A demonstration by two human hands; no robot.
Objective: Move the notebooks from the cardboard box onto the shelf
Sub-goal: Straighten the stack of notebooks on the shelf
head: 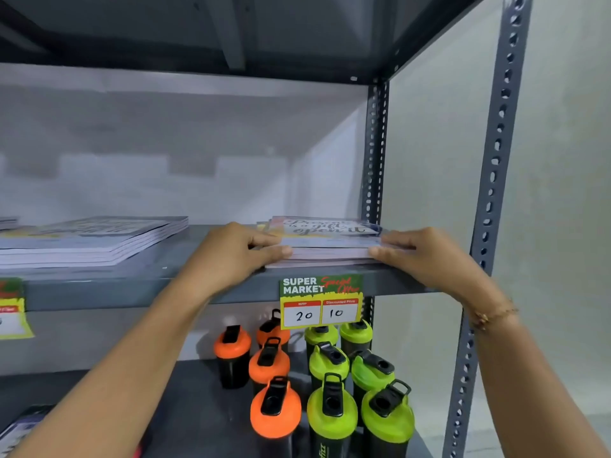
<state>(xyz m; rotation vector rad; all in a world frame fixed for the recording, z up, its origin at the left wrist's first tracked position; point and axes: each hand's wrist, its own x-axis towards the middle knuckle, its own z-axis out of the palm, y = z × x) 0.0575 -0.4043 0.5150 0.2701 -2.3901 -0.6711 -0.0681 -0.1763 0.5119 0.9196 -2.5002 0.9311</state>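
A small stack of notebooks (327,241) with a lettered cover lies flat on the grey metal shelf (211,282), at its right end beside the rear upright. My left hand (238,252) grips the stack's left side, thumb underneath near the front edge. My right hand (416,251) holds the stack's right side. A second, larger stack of notebooks (99,241) lies on the same shelf to the left. The cardboard box is out of view.
A price tag (321,300) reading 20 and 10 hangs from the shelf edge under the stack. Orange-lidded bottles (269,363) and green-lidded bottles (332,411) stand on the lower shelf. Perforated uprights (496,160) frame the right side; another tag (11,309) hangs at far left.
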